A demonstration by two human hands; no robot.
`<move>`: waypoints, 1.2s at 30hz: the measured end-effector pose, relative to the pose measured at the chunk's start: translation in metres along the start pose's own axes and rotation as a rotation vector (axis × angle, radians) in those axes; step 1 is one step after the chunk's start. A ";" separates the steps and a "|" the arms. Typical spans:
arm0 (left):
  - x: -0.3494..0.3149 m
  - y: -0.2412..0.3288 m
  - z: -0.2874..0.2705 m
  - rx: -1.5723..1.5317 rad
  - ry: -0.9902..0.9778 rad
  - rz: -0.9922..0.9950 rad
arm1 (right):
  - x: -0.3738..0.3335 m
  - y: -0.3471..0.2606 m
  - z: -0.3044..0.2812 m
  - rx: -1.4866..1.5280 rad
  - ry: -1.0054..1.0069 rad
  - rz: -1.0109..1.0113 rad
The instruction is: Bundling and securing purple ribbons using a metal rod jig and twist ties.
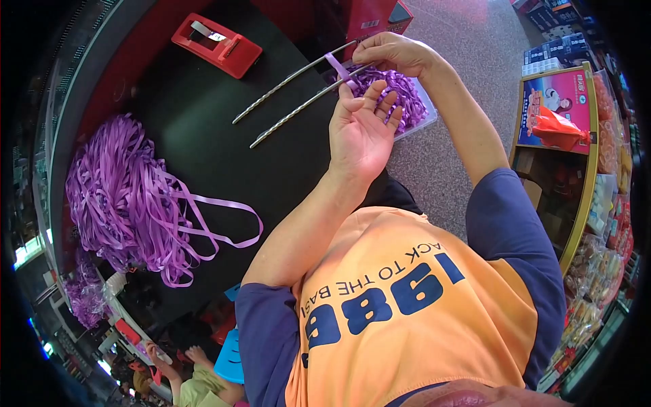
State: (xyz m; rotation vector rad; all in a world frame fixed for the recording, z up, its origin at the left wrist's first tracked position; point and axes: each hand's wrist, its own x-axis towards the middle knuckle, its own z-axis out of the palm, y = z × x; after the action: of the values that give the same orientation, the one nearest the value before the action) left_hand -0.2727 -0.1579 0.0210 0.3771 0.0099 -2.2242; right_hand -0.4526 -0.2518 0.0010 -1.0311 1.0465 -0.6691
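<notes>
Two slim twisted metal rods (293,122) lie side by side over the black tabletop, pointing down and left. At their far ends my right hand (395,54) is closed around them. A band of purple ribbon (337,66) spans the rods close to that grip. My left hand (365,129), palm up, pinches at this ribbon beside the nearer rod with thumb and a finger; its other fingers are loosely curled. Just behind the hands, a clear plastic box (426,122) holds a heap of curled purple ribbon strips (401,95). What the fingertips hold is partly hidden.
A big tangle of purple ribbon loops (129,197) covers the left part of the black table (203,149). Near the table's back lies a red tape dispenser (217,45). Beyond the right arm stands a shelf (587,197) of packaged goods. Another person (203,383) is at the lower left.
</notes>
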 end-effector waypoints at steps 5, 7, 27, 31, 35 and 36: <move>0.000 0.001 -0.001 -0.012 -0.010 0.009 | 0.008 0.004 -0.004 0.014 -0.031 0.050; 0.000 0.001 -0.002 -0.013 -0.016 0.015 | 0.018 0.009 -0.004 0.019 -0.037 0.076; 0.000 -0.003 -0.001 -0.035 -0.029 0.009 | 0.053 0.034 0.019 0.239 -0.476 -0.143; 0.002 -0.003 -0.003 -0.035 -0.036 0.012 | 0.015 0.002 -0.002 -0.614 -0.046 0.013; 0.002 -0.002 -0.004 -0.039 -0.041 0.024 | -0.021 -0.047 -0.001 -0.834 0.145 -0.122; 0.000 -0.002 -0.003 -0.044 -0.022 0.027 | -0.022 -0.051 0.005 -0.834 0.146 -0.123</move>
State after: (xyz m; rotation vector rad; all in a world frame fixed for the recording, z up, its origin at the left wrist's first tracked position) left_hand -0.2736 -0.1566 0.0180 0.3272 0.0419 -2.1976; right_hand -0.4556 -0.2518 0.0568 -1.7932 1.4438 -0.3982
